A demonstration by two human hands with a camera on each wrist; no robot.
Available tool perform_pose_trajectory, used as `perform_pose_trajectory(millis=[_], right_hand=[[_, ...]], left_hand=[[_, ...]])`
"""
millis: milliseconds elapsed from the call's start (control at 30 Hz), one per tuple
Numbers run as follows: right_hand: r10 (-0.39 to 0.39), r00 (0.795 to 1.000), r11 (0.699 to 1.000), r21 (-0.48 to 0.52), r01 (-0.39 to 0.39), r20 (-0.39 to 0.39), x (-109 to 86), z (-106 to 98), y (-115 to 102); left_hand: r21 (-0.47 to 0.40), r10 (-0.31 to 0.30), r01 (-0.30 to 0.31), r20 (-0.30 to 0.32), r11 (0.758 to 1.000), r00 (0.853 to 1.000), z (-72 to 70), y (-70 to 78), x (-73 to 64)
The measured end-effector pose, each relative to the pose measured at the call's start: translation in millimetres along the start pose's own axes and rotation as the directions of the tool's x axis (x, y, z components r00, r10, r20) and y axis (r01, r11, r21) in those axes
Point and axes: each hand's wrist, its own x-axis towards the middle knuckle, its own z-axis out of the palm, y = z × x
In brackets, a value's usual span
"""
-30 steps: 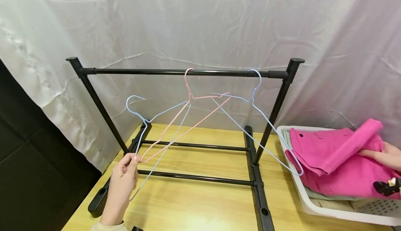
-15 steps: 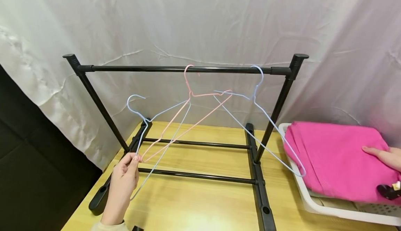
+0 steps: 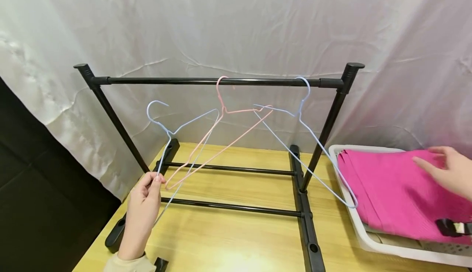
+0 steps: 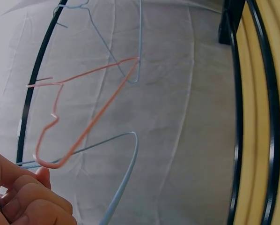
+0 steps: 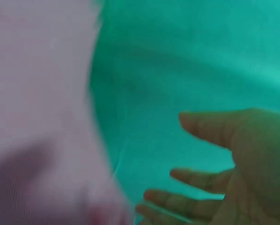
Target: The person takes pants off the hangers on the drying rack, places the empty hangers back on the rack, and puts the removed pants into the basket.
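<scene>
My left hand [image 3: 141,208] pinches the lower corner of a light blue wire hanger [image 3: 169,132], whose hook is free in the air left of centre. Just right of those fingers is the corner of a pink wire hanger [image 3: 223,107], hooked over the rack's black bar [image 3: 166,81]. Another light blue hanger [image 3: 300,107] hangs from the bar further right. A folded bright pink garment [image 3: 387,194] lies flat in the white basket [image 3: 363,241]. Above it, my right hand [image 3: 450,169] has its fingers spread and holds nothing; the right wrist view is tinted and blurred.
The black rack's uprights [image 3: 329,120] and base rails [image 3: 304,223] stand on a wooden table [image 3: 228,239]. A pale curtain [image 3: 221,26] hangs behind it, and a dark cloth [image 3: 40,173] is at the left. Other cloth lies under the pink garment.
The garment's raised flap was laid flat, and my right hand then lifted off it with the fingers spreading. My left hand raised the blue hanger slightly.
</scene>
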Motion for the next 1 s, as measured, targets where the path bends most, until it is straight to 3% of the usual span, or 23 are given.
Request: perform_pose_trajectory(millis=[67,133,233,333,433,600,800,900,1000], right_hand=[[-0.103,0.993,0.994,0.048,0.100,0.063,-0.2,-1,-32],[-0.208,0.973,0.970,0.148,0.191,0.104,-0.3,3,-63],[-0.343,0.931,0.901,0.325,0.287,0.126,0.2,18,-104],[-0.408,0.905,0.846,0.422,0.325,0.120,-0.1,33,-139],[-0.419,0.903,0.828,0.449,0.337,0.096,1.8,46,-164],[-0.364,0.930,0.857,0.409,0.313,0.049,7.3,59,-180],[-0.358,0.934,0.852,0.402,0.336,-0.022,11.6,76,-181],[-0.351,0.935,0.852,0.401,0.337,-0.042,12.8,80,-180],[-0.348,0.936,0.853,0.400,0.336,-0.044,13.5,82,-181]], left_hand=[[0.086,0.020,-0.018,-0.029,0.996,0.999,-1.0,5.0,2.6],[0.151,0.046,-0.039,-0.045,0.988,0.998,-2.5,11.3,5.8],[0.226,0.100,-0.081,-0.070,0.971,0.993,-4.1,20.4,12.2],[0.292,0.164,-0.130,-0.092,0.947,0.982,-4.3,28.6,19.7],[0.340,0.230,-0.182,-0.107,0.923,0.967,-2.3,35.9,28.4],[0.371,0.312,-0.248,-0.121,0.895,0.942,3.5,45.5,41.5],[0.412,0.375,-0.298,-0.119,0.861,0.919,9.8,47.4,56.4],[0.427,0.380,-0.305,-0.102,0.851,0.919,13.1,45.4,63.0],[0.447,0.360,-0.288,-0.083,0.847,0.929,14.7,42.2,67.2]])
